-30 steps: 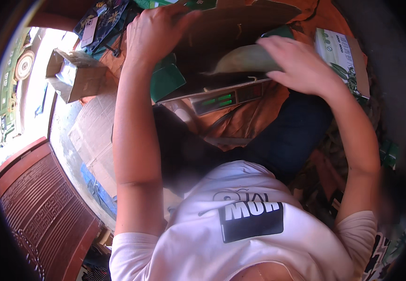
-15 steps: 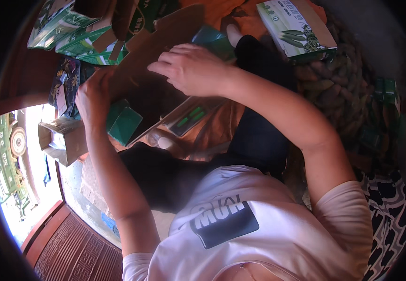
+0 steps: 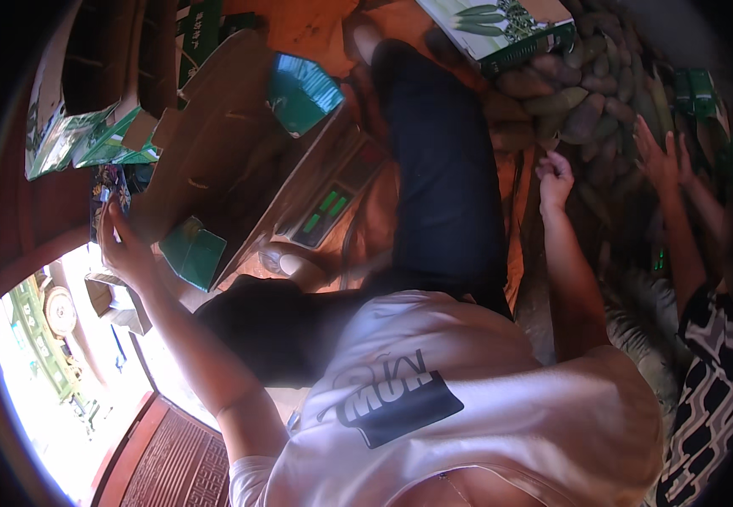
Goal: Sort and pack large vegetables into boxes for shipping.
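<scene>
Gripping: left hand (image 3: 123, 247) is clamping the box (image 3: 214, 160) edge; box is sitting tilted on the scale (image 3: 328, 207)
Reaching: right hand (image 3: 555, 176), fingers curled, is touching fruit (image 3: 552, 101) right of scale; grip unclear
Risk: box is likely tipping off scale, held one-handed

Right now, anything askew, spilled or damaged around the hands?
Nothing looks spilled or damaged. The open cardboard box sits tilted across the scale, its flaps splayed, steadied at one edge by the left hand. The right hand touches the heaped pile of oblong fruit. Another person's hand rests there too.
</scene>
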A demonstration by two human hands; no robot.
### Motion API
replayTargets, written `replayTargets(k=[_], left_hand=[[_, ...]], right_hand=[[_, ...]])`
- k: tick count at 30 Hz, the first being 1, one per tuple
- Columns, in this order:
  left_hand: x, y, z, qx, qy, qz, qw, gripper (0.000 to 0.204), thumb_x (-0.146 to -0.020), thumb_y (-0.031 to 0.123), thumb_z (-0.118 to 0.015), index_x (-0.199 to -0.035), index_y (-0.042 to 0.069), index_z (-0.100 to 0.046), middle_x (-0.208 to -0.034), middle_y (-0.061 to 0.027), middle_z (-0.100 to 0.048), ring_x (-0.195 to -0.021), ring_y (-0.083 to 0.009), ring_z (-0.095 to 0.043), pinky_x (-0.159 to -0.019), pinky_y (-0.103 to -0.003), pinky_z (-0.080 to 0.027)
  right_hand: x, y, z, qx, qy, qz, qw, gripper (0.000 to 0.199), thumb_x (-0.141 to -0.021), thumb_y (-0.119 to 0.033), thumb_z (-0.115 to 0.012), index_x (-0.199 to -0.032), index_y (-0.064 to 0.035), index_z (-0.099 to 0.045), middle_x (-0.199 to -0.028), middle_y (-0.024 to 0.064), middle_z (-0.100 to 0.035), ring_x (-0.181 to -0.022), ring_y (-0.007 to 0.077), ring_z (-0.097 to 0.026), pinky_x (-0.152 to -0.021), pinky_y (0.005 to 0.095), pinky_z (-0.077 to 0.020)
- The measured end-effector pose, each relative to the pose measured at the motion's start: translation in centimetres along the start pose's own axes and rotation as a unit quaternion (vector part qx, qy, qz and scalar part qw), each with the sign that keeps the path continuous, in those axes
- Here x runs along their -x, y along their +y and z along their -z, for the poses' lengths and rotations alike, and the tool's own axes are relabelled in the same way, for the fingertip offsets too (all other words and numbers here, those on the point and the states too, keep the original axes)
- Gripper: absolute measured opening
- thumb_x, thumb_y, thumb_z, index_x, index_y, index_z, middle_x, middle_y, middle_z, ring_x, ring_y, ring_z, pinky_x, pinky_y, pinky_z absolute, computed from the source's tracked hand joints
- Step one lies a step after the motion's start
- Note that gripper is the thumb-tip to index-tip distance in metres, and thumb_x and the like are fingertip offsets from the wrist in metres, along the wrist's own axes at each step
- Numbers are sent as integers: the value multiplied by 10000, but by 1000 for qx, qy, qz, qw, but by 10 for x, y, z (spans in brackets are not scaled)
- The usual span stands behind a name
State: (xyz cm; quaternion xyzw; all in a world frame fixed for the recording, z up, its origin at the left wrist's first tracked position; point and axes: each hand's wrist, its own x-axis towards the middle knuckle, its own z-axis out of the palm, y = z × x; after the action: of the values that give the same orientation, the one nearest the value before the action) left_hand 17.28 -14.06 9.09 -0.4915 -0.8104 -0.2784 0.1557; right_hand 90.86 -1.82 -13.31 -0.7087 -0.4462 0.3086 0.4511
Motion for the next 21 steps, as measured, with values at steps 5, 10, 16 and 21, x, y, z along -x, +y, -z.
replayTargets(k=[5,10,16,21], left_hand=[[10,3,-5,9,25,69,997,409,-1075,347,-457,-1217,77,-729,-1237,-116,-712,-1159,-290,-661,-987,-398,-497],[12,12,-7,-1,5,105,994,489,-1078,418,-401,-1270,87,-705,-1224,-122,-714,-1111,-254,-677,-945,-370,-532],[24,0,-24,-37,-12,127,991,555,-1077,459,-330,-1258,106,-719,-1226,-128,-714,-1092,-247,-680,-923,-378,-540],[24,-12,-14,-22,17,169,985,606,-1082,429,-274,-1256,39,-703,-1281,-141,-688,-1177,-277,-654,-1025,-397,-518]], right_hand=[[30,145,41,103,16,-190,976,253,-942,-54,-622,-1190,-12,-653,-1028,100,-694,-834,162,-670,-727,302,-545],[45,240,48,87,-112,-374,916,276,-961,-144,-614,-1202,-13,-642,-1081,125,-669,-827,206,-680,-703,312,-541],[-12,271,-8,215,-235,-159,935,341,-910,-287,-679,-1187,-91,-644,-1081,126,-673,-915,291,-685,-754,424,-574],[-68,215,-94,-198,-64,-384,900,338,-924,-387,-725,-1139,-140,-640,-983,52,-635,-878,184,-595,-767,365,-533]])
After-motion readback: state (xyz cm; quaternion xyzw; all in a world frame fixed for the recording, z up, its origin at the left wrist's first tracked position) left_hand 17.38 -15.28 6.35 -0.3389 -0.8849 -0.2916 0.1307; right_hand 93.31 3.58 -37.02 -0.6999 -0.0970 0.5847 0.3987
